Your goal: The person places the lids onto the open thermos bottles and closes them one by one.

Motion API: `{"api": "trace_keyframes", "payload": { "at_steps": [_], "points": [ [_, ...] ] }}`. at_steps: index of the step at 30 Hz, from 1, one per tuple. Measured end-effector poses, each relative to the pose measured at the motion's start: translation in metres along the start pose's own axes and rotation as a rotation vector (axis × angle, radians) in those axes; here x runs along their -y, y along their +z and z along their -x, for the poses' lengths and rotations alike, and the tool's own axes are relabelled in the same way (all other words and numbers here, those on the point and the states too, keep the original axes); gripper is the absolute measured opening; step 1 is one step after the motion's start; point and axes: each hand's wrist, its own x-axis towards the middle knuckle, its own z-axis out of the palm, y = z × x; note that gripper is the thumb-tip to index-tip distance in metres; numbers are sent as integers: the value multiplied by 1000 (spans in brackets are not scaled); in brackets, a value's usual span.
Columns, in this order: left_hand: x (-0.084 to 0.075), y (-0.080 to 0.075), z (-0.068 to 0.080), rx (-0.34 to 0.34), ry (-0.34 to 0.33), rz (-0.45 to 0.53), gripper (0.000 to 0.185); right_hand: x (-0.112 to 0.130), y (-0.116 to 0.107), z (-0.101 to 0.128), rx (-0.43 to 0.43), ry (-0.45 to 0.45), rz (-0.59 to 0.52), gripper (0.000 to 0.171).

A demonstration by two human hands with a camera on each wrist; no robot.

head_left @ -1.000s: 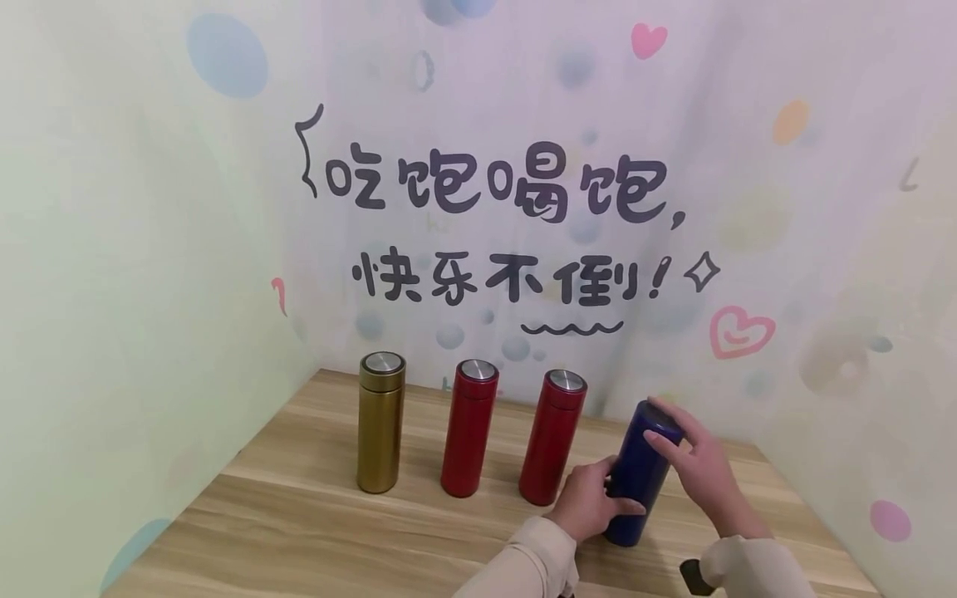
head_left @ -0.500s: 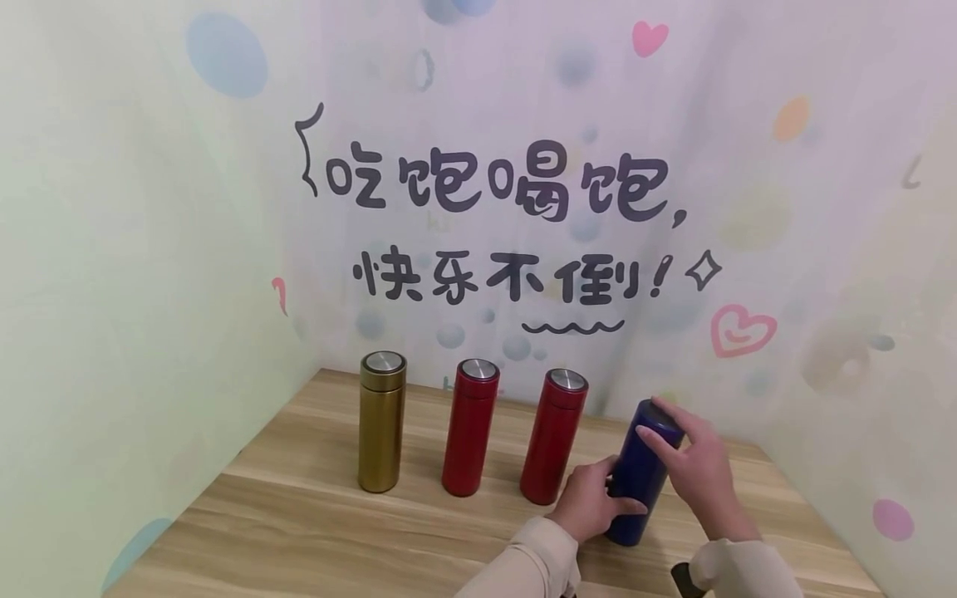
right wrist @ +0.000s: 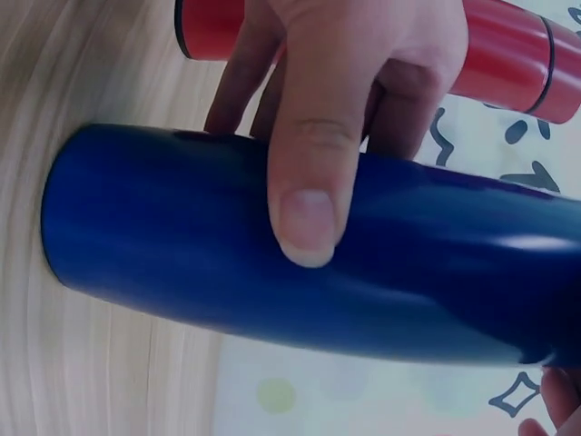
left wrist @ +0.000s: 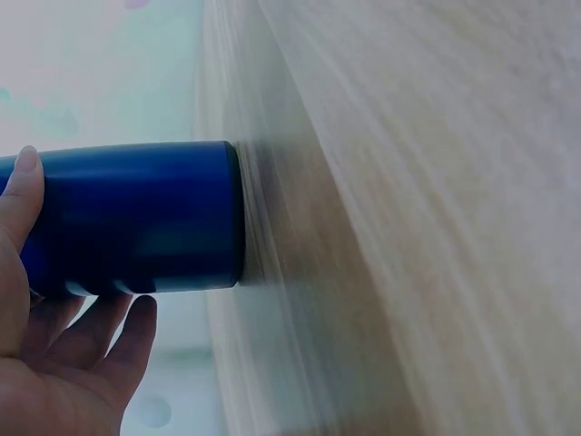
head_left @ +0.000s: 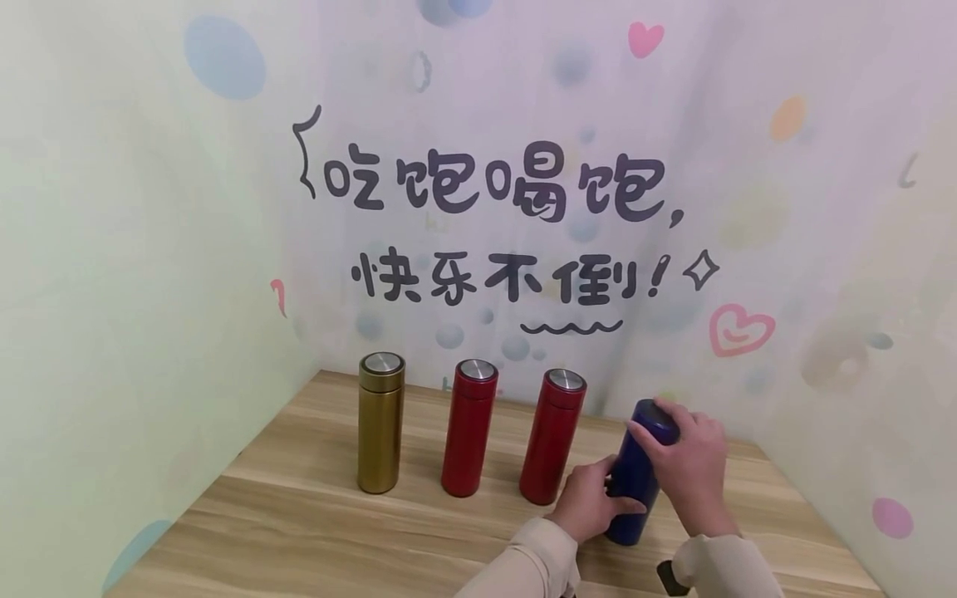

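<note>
A dark blue flask [head_left: 635,482] stands on the wooden table [head_left: 314,531] at the right end of a row, leaning slightly. My left hand [head_left: 594,502] grips its lower body, thumb across the front; the left wrist view shows the blue flask [left wrist: 136,218] held in my left hand [left wrist: 54,363] with its base on the wood. My right hand [head_left: 688,465] curls over its lid [head_left: 654,415]. The right wrist view has the blue flask [right wrist: 182,236] lying across the frame with the left hand's thumb [right wrist: 309,182] on it.
A gold flask [head_left: 380,423] and two red flasks [head_left: 468,429] [head_left: 553,438] stand upright in a row to the left, the nearest red one close to my left hand. Patterned walls enclose the table at the back, left and right.
My right hand's fingers, which were spread over the top of the blue flask, have closed down around its lid. The left hand and the other flasks have stayed put.
</note>
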Motion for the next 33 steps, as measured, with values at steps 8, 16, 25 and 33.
{"api": "trace_keyframes", "payload": {
  "at_steps": [8,16,25,33],
  "points": [
    [1,1,-1,22,-42,18,57,2,3,0,5,50,38,60],
    [2,2,-1,2,9,2,56,-19,-18,-9,431,56,-359,51],
    [1,0,2,-10,45,-2,57,-24,-29,-15,520,82,-340,61],
    [5,2,2,-37,69,-27,55,-15,-19,-9,325,30,-101,60]
  ]
}}
